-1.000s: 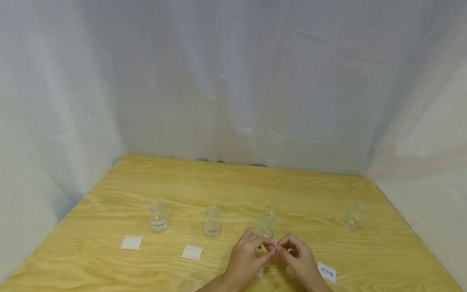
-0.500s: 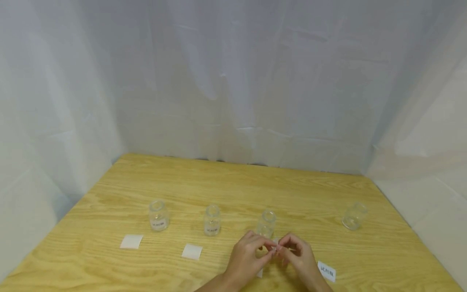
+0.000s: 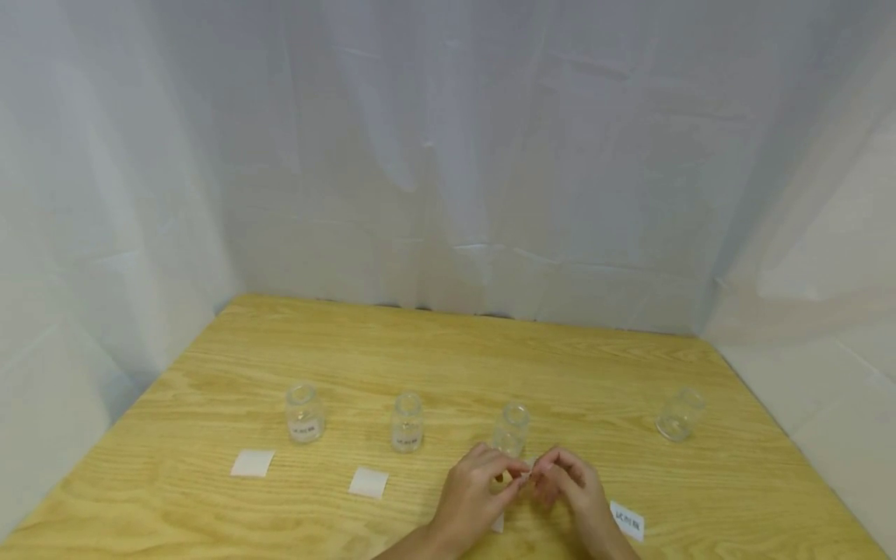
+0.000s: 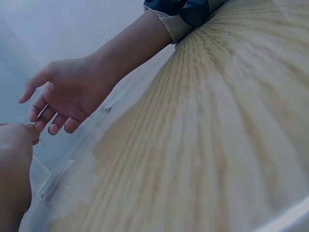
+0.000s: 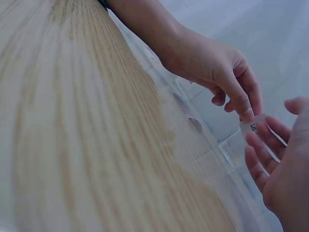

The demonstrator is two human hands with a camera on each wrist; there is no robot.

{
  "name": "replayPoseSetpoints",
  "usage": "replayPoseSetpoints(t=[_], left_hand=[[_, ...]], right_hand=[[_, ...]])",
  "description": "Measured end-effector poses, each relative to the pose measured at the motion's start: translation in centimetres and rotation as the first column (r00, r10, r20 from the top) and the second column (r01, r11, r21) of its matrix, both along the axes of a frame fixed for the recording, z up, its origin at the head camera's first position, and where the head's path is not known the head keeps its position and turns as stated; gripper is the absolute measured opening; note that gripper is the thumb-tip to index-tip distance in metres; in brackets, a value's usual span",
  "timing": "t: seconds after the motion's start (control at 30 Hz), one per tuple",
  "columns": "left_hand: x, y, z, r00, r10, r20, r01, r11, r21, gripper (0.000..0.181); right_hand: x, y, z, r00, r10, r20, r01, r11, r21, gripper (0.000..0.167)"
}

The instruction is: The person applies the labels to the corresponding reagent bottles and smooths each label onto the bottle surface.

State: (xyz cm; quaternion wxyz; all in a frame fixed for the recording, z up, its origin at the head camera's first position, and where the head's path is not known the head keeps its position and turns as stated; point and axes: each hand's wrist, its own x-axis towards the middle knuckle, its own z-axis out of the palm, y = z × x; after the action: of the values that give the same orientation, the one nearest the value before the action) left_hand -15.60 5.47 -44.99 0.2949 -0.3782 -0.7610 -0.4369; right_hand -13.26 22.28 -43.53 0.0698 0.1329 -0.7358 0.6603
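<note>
Between the fingertips of my left hand [image 3: 470,490] a small white label [image 5: 249,126] with dark print is pinched, plain to see in the right wrist view. My right hand [image 3: 577,494] is just to its right, thumb apart from the fingers. In the right wrist view its straight fingers [image 5: 263,152] lie against or very near the label; whether they touch, I cannot tell. Just beyond both hands stands a clear glass bottle [image 3: 513,426], its lower part partly covered by them. A white paper piece [image 3: 498,523] shows beneath the left hand, mostly hidden.
Two bottles with printed labels, a left one [image 3: 304,416] and a middle one [image 3: 407,424], stand on the wooden table [image 3: 448,350]. An unlabelled bottle [image 3: 679,416] is far right. Blank papers [image 3: 253,463] lie at left, a printed label [image 3: 627,520] at right. White sheeting [image 3: 448,155] surrounds the table.
The right thumb has come away from the pinch at the label and the right fingers have loosened. My left hand stays in place with the label; bottles and papers have not moved.
</note>
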Motion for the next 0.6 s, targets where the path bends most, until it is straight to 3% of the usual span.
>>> replayPoseSetpoints(t=[0.07,0.13,0.17,0.27,0.3,0.37,0.43,0.6], left_hand=[[0.07,-0.06,-0.05,0.998,-0.015,0.061,0.014,1.000,0.014,0.016],[0.15,-0.16,-0.04,0.984,-0.045,0.171,0.038,0.998,0.042,0.013],[0.21,-0.21,0.02,0.969,-0.060,0.238,0.047,0.997,0.062,0.012],[0.36,-0.31,0.30,0.904,-0.101,0.416,0.045,0.989,0.141,0.009],[0.39,-0.33,0.40,0.882,-0.110,0.459,0.038,0.986,0.165,0.009],[0.41,-0.31,0.56,0.855,-0.116,0.505,0.015,0.980,0.200,0.008],[0.33,-0.25,0.58,0.853,-0.116,0.509,0.001,0.976,0.220,0.007],[0.18,-0.14,0.53,0.850,-0.110,0.515,-0.020,0.970,0.242,0.006]], right_hand=[[-0.01,-0.11,0.10,0.998,-0.048,0.033,0.049,0.998,-0.036,0.017],[-0.13,-0.17,0.00,0.994,-0.101,0.043,0.103,0.994,-0.045,0.017],[-0.22,-0.18,-0.07,0.990,-0.129,0.055,0.132,0.991,-0.038,0.015],[-0.45,-0.17,-0.18,0.971,-0.218,0.095,0.218,0.976,0.005,0.011],[-0.49,-0.14,-0.19,0.964,-0.242,0.112,0.242,0.970,0.019,0.012],[-0.59,-0.12,-0.14,0.948,-0.281,0.148,0.278,0.960,0.038,0.013],[-0.66,-0.12,-0.13,0.942,-0.290,0.168,0.285,0.957,0.052,0.014],[-0.76,-0.25,-0.29,0.953,-0.260,0.155,0.245,0.963,0.109,0.014]])
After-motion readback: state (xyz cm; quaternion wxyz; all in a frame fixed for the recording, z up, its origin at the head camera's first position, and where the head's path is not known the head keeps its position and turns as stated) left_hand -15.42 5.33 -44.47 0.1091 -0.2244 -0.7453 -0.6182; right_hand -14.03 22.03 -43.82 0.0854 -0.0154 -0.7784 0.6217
